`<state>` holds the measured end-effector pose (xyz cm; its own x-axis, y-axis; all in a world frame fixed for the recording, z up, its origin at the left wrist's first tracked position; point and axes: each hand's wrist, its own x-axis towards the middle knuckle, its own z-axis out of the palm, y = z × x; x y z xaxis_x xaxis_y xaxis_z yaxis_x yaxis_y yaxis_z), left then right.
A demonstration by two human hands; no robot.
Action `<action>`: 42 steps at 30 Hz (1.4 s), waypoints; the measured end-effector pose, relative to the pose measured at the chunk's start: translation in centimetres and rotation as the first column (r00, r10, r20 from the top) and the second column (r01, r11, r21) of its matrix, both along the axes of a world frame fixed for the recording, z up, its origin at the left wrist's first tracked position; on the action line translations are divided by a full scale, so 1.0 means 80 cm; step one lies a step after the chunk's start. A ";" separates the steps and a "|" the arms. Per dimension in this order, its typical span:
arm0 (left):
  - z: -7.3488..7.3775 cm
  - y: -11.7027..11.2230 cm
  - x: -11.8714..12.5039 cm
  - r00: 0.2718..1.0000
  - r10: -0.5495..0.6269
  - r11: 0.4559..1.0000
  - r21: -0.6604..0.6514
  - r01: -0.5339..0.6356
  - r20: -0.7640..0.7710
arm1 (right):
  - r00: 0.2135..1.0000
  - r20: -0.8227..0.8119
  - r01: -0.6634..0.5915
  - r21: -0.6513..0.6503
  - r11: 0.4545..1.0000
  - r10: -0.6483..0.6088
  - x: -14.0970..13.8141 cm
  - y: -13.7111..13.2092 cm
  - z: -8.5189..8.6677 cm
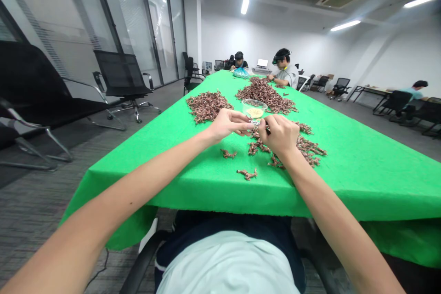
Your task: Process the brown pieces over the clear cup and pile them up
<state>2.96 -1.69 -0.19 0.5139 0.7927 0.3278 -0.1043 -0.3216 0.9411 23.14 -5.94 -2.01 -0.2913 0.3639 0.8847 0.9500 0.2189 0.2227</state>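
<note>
1. Pale T-shirt (227, 266) fills the bottom of the shot, with two bare forearms reaching out over a table (347, 183) covered in green cloth.
2. Left hand (229, 125) and right hand (279, 135) are up close together in front of me, and both grips look pressed together, fingertips meeting on a tiny pale bit (255, 122). It's small and half hidden by the fingers, so I can't really say what it is.
3. That bit sits right between the two hands. Its long axis seems to run roughly side to side, hand to hand, though that's hard to call at this size. Neither hand is clearly nearer to it.
4. Clear plastic tub (254, 108) with yellowish stuff inside sits just beyond the grip, nearly touching the left hand's fingers.
5. Brown knobbly sprigs lie in a messy pile (306, 148) under and right of the right hand, so that hand is the nearer one to them. Bigger piles (208, 106) sit further out past the grip, and a couple of loose sprigs (247, 174) lie on the near side.
6. Two co-workers (284, 69) are busy way down the far end of the table.
</note>
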 end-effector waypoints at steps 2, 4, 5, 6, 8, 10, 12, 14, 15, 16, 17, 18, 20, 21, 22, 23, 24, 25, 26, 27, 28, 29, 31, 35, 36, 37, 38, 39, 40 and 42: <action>-0.001 0.001 0.000 1.000 -0.010 1.000 -0.007 0.010 0.000 | 1.000 0.002 0.005 -0.006 1.000 -0.005 0.000 -0.001 0.000; -0.002 0.002 -0.001 1.000 -0.014 1.000 -0.009 0.014 -0.004 | 1.000 0.007 0.015 -0.004 1.000 -0.015 0.000 -0.002 0.001; -0.002 0.002 -0.001 1.000 -0.012 1.000 -0.013 0.012 -0.006 | 1.000 0.010 0.021 0.002 1.000 -0.021 -0.001 -0.003 0.000; -0.003 0.003 -0.001 1.000 -0.009 1.000 -0.018 0.009 -0.007 | 0.999 0.015 0.030 0.010 0.999 -0.031 -0.002 -0.004 0.000; -0.004 0.003 0.001 1.000 -0.006 0.999 -0.034 0.006 0.007 | 0.998 0.026 0.062 0.035 0.997 -0.063 -0.005 -0.005 0.000; -0.007 0.004 0.003 0.999 -0.007 0.998 -0.056 0.010 0.042 | 0.994 0.033 0.105 0.059 0.993 -0.107 -0.009 -0.006 -0.001; -0.011 0.005 0.005 0.996 -0.018 0.996 -0.082 0.026 0.090 | 0.990 0.029 0.137 0.073 0.988 -0.140 -0.013 -0.007 -0.001; -0.013 0.005 0.007 0.990 -0.050 0.993 -0.104 0.064 0.133 | 0.987 0.017 0.155 0.080 0.985 -0.157 -0.015 -0.007 -0.001; -0.013 0.005 0.007 0.986 -0.072 0.990 -0.109 0.089 0.148 | 0.987 0.011 0.159 0.081 0.984 -0.160 -0.016 -0.007 -0.002; -0.013 0.005 0.007 0.983 -0.094 0.987 -0.113 0.112 0.158 | 0.987 0.004 0.160 0.080 0.984 -0.161 -0.016 -0.007 -0.002; -0.012 0.005 0.007 0.980 -0.112 0.984 -0.118 0.133 0.165 | 0.987 -0.004 0.159 0.078 0.984 -0.159 -0.016 -0.007 -0.002; -0.011 0.004 0.007 0.977 -0.127 0.980 -0.127 0.150 0.172 | 0.988 -0.012 0.154 0.074 0.985 -0.154 -0.015 -0.007 -0.002; -0.008 0.004 0.005 0.969 -0.162 0.970 -0.150 0.191 0.185 | 0.990 -0.027 0.140 0.074 0.987 -0.138 -0.013 -0.007 -0.002; -0.007 0.003 0.005 0.964 -0.185 0.964 -0.158 0.216 0.189 | 0.991 -0.033 0.133 0.080 0.988 -0.131 -0.012 -0.007 -0.002; -0.006 0.003 0.004 0.960 -0.209 0.958 -0.159 0.240 0.186 | 0.991 -0.036 0.129 0.087 0.988 -0.126 -0.011 -0.007 -0.002; -0.005 0.003 0.003 0.957 -0.230 0.954 -0.153 0.257 0.177 | 0.992 -0.036 0.125 0.094 0.988 -0.123 -0.010 -0.007 -0.002; -0.005 0.003 0.003 0.956 -0.242 0.953 -0.144 0.266 0.165 | 0.992 -0.034 0.125 0.101 0.987 -0.122 -0.010 -0.007 -0.002; -0.005 0.003 0.003 0.958 -0.243 0.955 -0.136 0.264 0.152 | 0.992 -0.032 0.127 0.103 0.987 -0.125 -0.010 -0.007 -0.002; -0.006 0.003 0.003 0.962 -0.235 0.959 -0.129 0.254 0.141 | 0.991 -0.030 0.129 0.102 0.986 -0.127 -0.010 -0.008 -0.002; -0.007 0.003 0.003 0.965 -0.225 0.962 -0.125 0.242 0.133 | 0.991 -0.029 0.131 0.100 0.986 -0.129 -0.010 -0.008 -0.001; -0.008 0.003 0.003 0.968 -0.216 0.965 -0.122 0.232 0.129 | 0.991 -0.029 0.132 0.098 0.986 -0.129 -0.010 -0.008 -0.001; -0.008 0.003 0.004 0.969 -0.210 0.967 -0.118 0.225 0.127 | 0.991 -0.030 0.131 0.096 0.987 -0.129 -0.010 -0.008 -0.001; -0.010 0.003 0.004 0.971 -0.206 0.970 -0.108 0.219 0.123 | 0.992 -0.034 0.124 0.090 0.988 -0.122 -0.010 -0.008 -0.001; -0.011 0.006 0.004 0.975 -0.189 0.976 -0.087 0.200 0.118 | 0.990 -0.109 0.091 0.055 0.994 -0.084 -0.014 -0.006 -0.002; -0.011 0.006 0.004 0.977 -0.175 0.979 -0.085 0.186 0.121 | 0.985 -0.159 0.079 0.040 0.996 -0.071 -0.015 -0.005 -0.002; -0.010 0.006 0.004 0.980 -0.157 0.982 -0.086 0.168 0.125 | 0.975 -0.214 0.064 0.021 0.998 -0.058 -0.016 -0.005 -0.002; -0.010 0.006 0.004 0.982 -0.137 0.985 -0.089 0.149 0.130 | 0.963 -0.267 0.046 0.003 0.999 -0.044 -0.017 -0.004 -0.002; -0.009 0.006 0.003 0.984 -0.117 0.987 -0.092 0.130 0.136 | 0.950 -0.311 0.026 -0.015 1.000 -0.029 -0.017 -0.004 -0.002; -0.008 0.005 0.003 0.985 -0.101 0.989 -0.095 0.115 0.141 | 0.940 -0.341 0.003 -0.029 1.000 -0.013 -0.016 -0.003 -0.001; -0.005 0.002 0.003 0.986 -0.077 0.991 -0.096 0.092 0.148 | 0.926 -0.377 -0.041 -0.046 0.998 0.020 -0.014 -0.002 0.000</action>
<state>3.17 -1.51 -0.62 0.5335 0.7819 0.3224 -0.2636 -0.2084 0.9418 21.98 -6.14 -2.04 0.0477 0.4087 0.9114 0.9544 0.2506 -0.1623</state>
